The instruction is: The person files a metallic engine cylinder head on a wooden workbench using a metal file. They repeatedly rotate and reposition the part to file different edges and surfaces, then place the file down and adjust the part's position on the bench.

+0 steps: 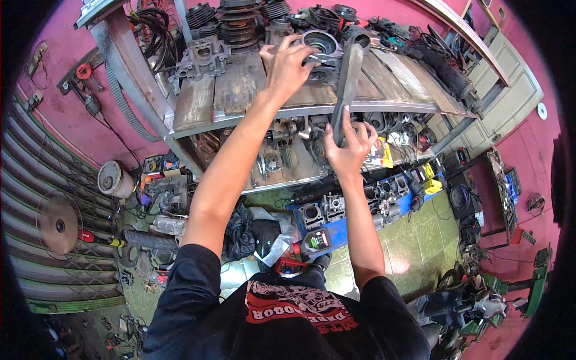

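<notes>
My left hand (288, 69) reaches up to the wooden shelf, fingers curled at the edge of a round metal engine housing (320, 43) with a wide circular opening. My right hand (351, 147) grips the lower end of a long, flat grey bar (348, 84) between thumb and fingers. The bar stands nearly upright in front of the shelf edge, its broader top close to the housing's right side. Whether bar and housing touch, I cannot tell. A second round metal part (323, 75) lies just below the housing, partly hidden by my left fingers.
Finned cylinders (237, 27) and an engine casing (204, 57) crowd the shelf's left; dark parts (444, 69) lie right. A lower shelf (288, 171) holds more parts. Below it, several cylinder blocks (312, 215) stand on a blue board (339, 236). A fan (59, 226) stands left.
</notes>
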The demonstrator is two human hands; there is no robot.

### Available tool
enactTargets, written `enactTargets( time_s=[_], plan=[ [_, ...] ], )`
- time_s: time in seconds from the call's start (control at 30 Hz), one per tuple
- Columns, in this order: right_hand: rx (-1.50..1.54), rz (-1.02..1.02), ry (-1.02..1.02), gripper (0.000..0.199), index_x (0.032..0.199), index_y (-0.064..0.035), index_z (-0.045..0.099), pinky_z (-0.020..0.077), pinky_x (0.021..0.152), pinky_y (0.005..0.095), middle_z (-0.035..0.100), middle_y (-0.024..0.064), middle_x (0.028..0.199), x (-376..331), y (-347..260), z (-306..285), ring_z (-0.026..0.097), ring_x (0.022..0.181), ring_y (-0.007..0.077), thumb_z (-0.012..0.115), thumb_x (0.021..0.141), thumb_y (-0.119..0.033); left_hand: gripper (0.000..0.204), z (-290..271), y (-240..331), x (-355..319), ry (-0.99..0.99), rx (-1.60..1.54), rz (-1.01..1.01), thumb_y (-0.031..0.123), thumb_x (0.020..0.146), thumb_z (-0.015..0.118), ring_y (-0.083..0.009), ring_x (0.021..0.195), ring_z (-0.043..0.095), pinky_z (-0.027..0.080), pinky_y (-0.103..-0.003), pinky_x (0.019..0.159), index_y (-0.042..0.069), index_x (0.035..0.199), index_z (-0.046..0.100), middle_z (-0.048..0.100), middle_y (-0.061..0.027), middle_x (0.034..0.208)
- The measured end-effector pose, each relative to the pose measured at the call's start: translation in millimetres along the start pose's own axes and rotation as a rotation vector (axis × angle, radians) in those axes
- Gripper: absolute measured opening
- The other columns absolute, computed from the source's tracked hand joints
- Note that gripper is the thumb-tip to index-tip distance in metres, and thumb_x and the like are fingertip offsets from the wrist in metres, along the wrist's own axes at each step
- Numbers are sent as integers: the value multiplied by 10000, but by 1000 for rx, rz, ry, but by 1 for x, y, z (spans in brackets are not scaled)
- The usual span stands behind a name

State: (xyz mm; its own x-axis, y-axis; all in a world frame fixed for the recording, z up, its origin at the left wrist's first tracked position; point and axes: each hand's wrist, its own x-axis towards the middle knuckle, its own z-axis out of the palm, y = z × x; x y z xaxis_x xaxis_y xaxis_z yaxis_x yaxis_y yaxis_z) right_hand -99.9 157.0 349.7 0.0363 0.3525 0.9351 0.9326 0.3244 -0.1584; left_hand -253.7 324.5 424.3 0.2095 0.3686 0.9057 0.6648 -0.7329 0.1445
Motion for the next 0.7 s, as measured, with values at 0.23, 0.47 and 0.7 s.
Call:
enactTargets(
  time_s=[0.23, 0.47, 0.7],
  plan=[
    [23, -20, -8, 656, 1364, -14, 641, 376, 1000, 449, 712, 59, 718, -18, 0, -6, 627, 781, 208, 810, 742, -135, 310, -8, 3, -17, 45, -105, -80, 286, 710, 882, -346, 1430, 330, 223, -627, 1033, 274, 1010, 804, 557, -25, 1420],
    [60, 10, -17, 662, 1349, 47, 626, 373, 991, 453, 712, 71, 716, -49, -5, -21, 609, 779, 230, 815, 728, -82, 785, -1, 8, -45, 94, -259, -164, 311, 672, 911, -342, 1411, 373, 245, -567, 1042, 148, 1348, 547, 546, -105, 1402],
    [38, 85, -87, 658, 1357, 46, 618, 382, 977, 462, 709, 66, 733, -85, 3, -27, 622, 783, 222, 808, 741, -92, 890, 3, 29, -67, -84, -86, -235, 373, 649, 899, -276, 1362, 513, 260, -563, 1049, 130, 1421, 530, 606, -108, 1395]
  ],
)
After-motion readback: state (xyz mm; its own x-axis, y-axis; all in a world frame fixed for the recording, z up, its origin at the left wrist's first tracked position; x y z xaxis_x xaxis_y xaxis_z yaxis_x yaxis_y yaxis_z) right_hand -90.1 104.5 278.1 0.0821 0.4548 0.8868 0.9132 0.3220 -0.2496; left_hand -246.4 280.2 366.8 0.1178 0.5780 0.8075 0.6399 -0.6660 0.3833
